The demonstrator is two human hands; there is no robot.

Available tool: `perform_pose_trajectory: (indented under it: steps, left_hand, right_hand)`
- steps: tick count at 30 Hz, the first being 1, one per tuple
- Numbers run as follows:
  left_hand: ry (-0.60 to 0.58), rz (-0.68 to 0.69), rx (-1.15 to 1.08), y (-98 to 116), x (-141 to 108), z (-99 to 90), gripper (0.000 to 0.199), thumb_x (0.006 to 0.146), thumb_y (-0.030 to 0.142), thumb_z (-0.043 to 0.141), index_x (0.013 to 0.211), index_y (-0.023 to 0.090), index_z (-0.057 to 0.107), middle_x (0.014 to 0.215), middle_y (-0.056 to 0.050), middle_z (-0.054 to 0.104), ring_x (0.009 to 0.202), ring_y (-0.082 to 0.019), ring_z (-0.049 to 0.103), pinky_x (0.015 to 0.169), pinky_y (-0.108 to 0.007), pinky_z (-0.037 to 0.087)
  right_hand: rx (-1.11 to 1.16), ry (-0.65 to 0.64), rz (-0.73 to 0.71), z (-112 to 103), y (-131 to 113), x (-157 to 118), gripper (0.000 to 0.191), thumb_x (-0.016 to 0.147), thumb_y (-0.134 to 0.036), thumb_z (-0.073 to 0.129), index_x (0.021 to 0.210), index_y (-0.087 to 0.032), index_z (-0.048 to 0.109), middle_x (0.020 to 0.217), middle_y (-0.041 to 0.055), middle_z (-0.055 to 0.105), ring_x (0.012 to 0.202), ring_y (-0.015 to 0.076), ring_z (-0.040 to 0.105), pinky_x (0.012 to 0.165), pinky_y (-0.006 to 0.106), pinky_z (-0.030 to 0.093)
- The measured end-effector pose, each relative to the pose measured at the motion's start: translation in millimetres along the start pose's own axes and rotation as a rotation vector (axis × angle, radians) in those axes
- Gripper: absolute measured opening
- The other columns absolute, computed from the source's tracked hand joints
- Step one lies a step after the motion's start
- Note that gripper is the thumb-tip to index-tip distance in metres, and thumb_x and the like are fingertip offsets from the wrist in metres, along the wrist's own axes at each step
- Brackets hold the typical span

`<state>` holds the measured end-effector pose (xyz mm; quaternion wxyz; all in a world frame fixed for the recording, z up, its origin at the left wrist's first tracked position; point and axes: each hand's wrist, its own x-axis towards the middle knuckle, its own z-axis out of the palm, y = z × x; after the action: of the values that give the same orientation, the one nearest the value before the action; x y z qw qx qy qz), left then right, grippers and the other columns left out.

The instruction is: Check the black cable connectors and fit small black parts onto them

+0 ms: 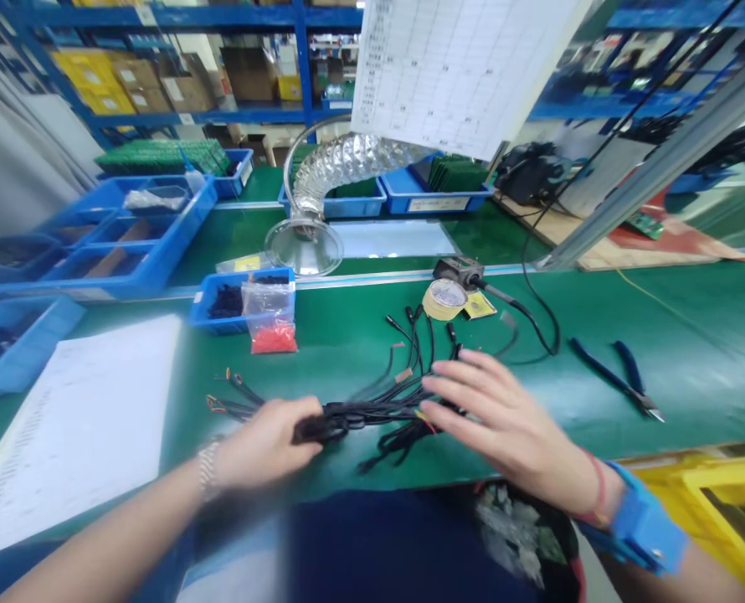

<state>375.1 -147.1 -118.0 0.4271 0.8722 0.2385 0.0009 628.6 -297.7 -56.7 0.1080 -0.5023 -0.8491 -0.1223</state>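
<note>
A bundle of black cables [372, 412] lies across the green mat in front of me. My left hand [278, 440] is wrapped round the bundle's left part, and stripped wire ends [217, 404] stick out beyond it. Over the bundle's right end, my right hand [495, 410] is spread flat with its fingers apart; whether the fingertips touch the cables I cannot tell. Several cable plugs [413, 314] point away from me behind the bundle. A blue strap [642, 519] is round my right wrist.
Diagonal cutters [629, 385] lie at the right. Behind the cables are a tape roll [444, 299], a fume-hose funnel [305, 249], and a blue bin [200, 311] with a bag of red pieces [274, 337]. Paper sheets [96, 402] lie left; a yellow crate [717, 486] stands lower right.
</note>
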Motion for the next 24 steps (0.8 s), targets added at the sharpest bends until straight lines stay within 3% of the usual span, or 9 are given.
perform_pose_trajectory:
  steps: [2, 4, 6, 9, 13, 17, 21, 24]
  left_hand:
    - [0.109, -0.032, -0.329, 0.7, -0.9, -23.9, 0.019, 0.07, 0.026, 0.055, 0.086, 0.019, 0.048, 0.077, 0.0, 0.058, 0.074, -0.016, 0.056, 0.067, -0.027, 0.043]
    - [0.162, -0.038, -0.69, 0.8, 2.6, -40.8, 0.03, 0.07, 0.026, 0.057, 0.097, 0.017, 0.046, 0.081, -0.003, 0.059, 0.08, -0.019, 0.058, 0.074, -0.031, 0.044]
    - [0.165, -0.011, -0.985, 2.7, 11.5, -48.7, 0.035, 0.071, 0.024, 0.057, 0.103, 0.016, 0.045, 0.08, -0.004, 0.059, 0.081, -0.021, 0.06, 0.076, -0.036, 0.046]
    - [0.146, 0.055, -1.193, 13.1, 30.5, -48.4, 0.037, 0.069, 0.02, 0.059, 0.104, 0.018, 0.047, 0.081, -0.003, 0.057, 0.078, -0.022, 0.061, 0.072, -0.039, 0.049]
    - [0.154, 0.162, -1.234, 31.9, 50.1, -39.2, 0.034, 0.068, 0.02, 0.061, 0.1, 0.017, 0.051, 0.09, -0.005, 0.059, 0.079, -0.019, 0.06, 0.074, -0.034, 0.048]
    - [0.256, 0.227, -1.186, 39.6, 59.2, -31.9, 0.038, 0.061, 0.018, 0.066, 0.097, 0.017, 0.053, 0.088, -0.003, 0.06, 0.08, -0.016, 0.058, 0.076, -0.031, 0.045]
    - [0.422, 0.264, -1.083, 44.4, 63.5, -29.9, 0.036, 0.059, 0.016, 0.068, 0.092, 0.016, 0.053, 0.09, -0.003, 0.06, 0.084, -0.017, 0.057, 0.078, -0.031, 0.044]
    - [0.511, 0.313, -0.96, 52.3, 66.1, -27.7, 0.047, 0.061, 0.018, 0.067, 0.104, 0.017, 0.049, 0.101, -0.005, 0.058, 0.095, -0.02, 0.054, 0.086, -0.034, 0.042]
  right_hand:
    - [-0.137, 0.193, 0.047, -25.0, 5.6, 5.1, 0.026, 0.086, -0.022, 0.039, 0.103, -0.031, 0.056, 0.11, 0.0032, 0.058, 0.111, 0.0241, 0.041, 0.089, 0.048, 0.032]
    - [-0.19, 0.301, 0.024, -41.7, 10.0, 14.1, 0.024, 0.085, -0.023, 0.043, 0.098, -0.035, 0.059, 0.108, 0.0002, 0.06, 0.112, 0.023, 0.041, 0.089, 0.046, 0.032]
    - [-0.132, 0.272, -0.087, -47.2, 12.8, 30.7, 0.022, 0.085, -0.025, 0.044, 0.094, -0.035, 0.061, 0.109, -0.0022, 0.06, 0.115, 0.023, 0.038, 0.093, 0.047, 0.029]
    - [0.009, 0.156, -0.243, -36.1, 14.6, 66.5, 0.025, 0.086, -0.023, 0.04, 0.09, -0.034, 0.062, 0.113, -0.0049, 0.056, 0.121, 0.023, 0.03, 0.098, 0.051, 0.022]
    - [0.045, 0.18, -0.191, -3.0, 18.0, 105.8, 0.029, 0.083, -0.012, 0.04, 0.087, -0.029, 0.064, 0.119, -0.0007, 0.05, 0.123, 0.0233, 0.026, 0.097, 0.052, 0.022]
    - [0.159, 0.38, 0.013, 21.2, 19.6, 113.3, 0.033, 0.077, -0.007, 0.043, 0.1, -0.025, 0.059, 0.121, 0.0065, 0.045, 0.12, 0.0237, 0.03, 0.094, 0.049, 0.029]
    - [0.554, 0.557, 0.317, 27.3, 13.8, 103.6, 0.039, 0.078, -0.013, 0.047, 0.116, -0.021, 0.044, 0.122, 0.011, 0.043, 0.115, 0.0222, 0.038, 0.097, 0.045, 0.031]
    - [1.022, 0.458, 0.431, 32.3, 8.8, 100.9, 0.037, 0.077, -0.023, 0.052, 0.114, -0.021, 0.044, 0.116, 0.0093, 0.049, 0.108, 0.0211, 0.046, 0.093, 0.04, 0.038]
